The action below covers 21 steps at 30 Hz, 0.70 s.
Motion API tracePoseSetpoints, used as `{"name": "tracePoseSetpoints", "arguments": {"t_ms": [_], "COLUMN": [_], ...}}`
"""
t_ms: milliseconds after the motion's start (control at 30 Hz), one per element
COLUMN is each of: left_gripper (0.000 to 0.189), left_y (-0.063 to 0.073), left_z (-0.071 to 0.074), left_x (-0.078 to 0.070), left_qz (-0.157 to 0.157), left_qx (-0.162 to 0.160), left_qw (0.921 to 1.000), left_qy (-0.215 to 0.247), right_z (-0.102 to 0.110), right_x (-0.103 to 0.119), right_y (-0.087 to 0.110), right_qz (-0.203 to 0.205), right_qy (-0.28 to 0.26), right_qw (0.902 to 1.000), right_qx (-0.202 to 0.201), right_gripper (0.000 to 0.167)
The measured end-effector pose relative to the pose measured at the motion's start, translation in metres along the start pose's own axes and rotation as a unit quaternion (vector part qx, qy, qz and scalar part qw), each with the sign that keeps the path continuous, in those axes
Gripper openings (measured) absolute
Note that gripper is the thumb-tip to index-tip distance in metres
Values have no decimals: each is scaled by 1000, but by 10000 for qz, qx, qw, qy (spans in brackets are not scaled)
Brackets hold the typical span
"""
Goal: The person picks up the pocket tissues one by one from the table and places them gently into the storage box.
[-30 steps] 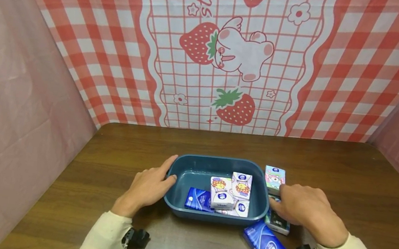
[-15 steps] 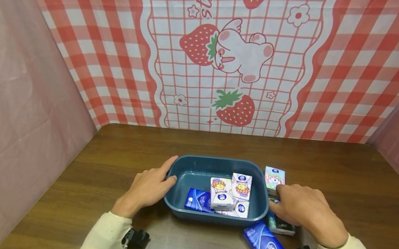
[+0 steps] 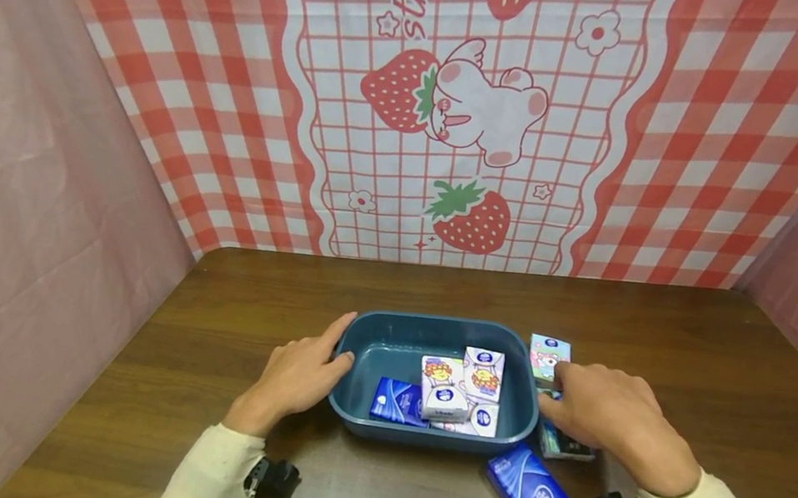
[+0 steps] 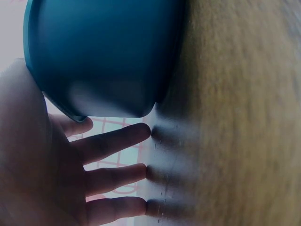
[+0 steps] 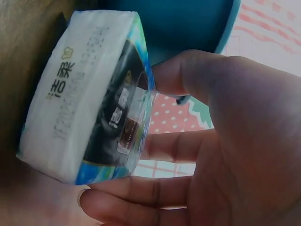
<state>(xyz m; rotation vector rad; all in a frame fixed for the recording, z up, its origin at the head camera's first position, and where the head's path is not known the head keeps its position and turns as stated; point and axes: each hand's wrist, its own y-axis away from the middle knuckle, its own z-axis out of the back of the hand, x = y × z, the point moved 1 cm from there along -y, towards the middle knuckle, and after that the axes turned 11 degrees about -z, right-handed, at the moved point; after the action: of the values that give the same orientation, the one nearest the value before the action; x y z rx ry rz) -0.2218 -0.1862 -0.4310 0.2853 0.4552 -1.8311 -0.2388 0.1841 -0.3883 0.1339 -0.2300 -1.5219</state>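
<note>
The brown wooden table (image 3: 689, 346) bears a teal tub (image 3: 427, 436) between the left hand (image 3: 298, 372) and the right hand (image 3: 614, 420). By the right hand's fingertips lies a pastel packet (image 3: 548, 353); at its thumb, a dark packet (image 3: 565, 446); on its near side, a blue packet (image 3: 531, 492).

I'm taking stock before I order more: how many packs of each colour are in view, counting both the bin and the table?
White packs: 3
Blue packs: 2
Black-fronted pack: 1
Pastel pack: 1
Total: 7
</note>
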Motion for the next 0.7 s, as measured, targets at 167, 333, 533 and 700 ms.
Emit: {"name": "tracePoseSetpoints", "arguments": {"t_ms": [167, 333, 533, 700], "left_gripper": [62, 62, 61, 61], "left_y": [0, 0, 0, 0], "left_z": [-1, -1, -2, -2], "left_x": [0, 0, 0, 0], "left_qz": [21, 39, 50, 25], "left_qx": [-18, -13, -15, -19], "left_qw": [10000, 10000, 10000, 10000], "left_qy": [31, 48, 36, 16], "right_z": [4, 4, 6, 6], "right_x": [-5, -6, -5, -4], "right_y": [0, -1, -1, -1], "right_qz": [61, 82, 65, -37], "right_qy": [-38, -141, -266, -412], "right_qw": [9997, 9993, 9984, 9974], "right_qx": [-249, -323, -502, -588], "right_gripper": [62, 62, 62, 65]}}
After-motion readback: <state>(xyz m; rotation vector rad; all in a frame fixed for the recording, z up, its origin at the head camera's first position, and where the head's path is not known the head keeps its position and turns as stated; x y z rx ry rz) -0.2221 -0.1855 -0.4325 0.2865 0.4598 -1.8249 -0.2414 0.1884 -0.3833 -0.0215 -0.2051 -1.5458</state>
